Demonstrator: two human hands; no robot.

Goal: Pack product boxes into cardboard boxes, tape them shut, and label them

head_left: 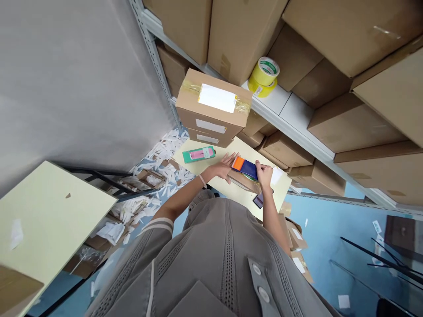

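My right hand (264, 175) is wrapped round a blue tape dispenser (248, 169) with an orange front end. The dispenser lies across the top of a small cardboard box (240, 179), and part of a tape roll shows under it. My left hand (220, 170) rests on the left end of that box with its fingers spread, close to the orange end. Beneath my right wrist lies a phone (258, 201), partly covered. Left of the hands, a green package (198, 154) with a pink item on its front lies on the pale table (231, 193).
Stacked taped cartons (211, 116) with white labels stand at the table's back. Behind, a metal shelf (280, 105) carries large cartons and two yellow tape rolls (264, 75). A second table (49, 207) is at left. Paper scraps (168, 147) litter the floor.
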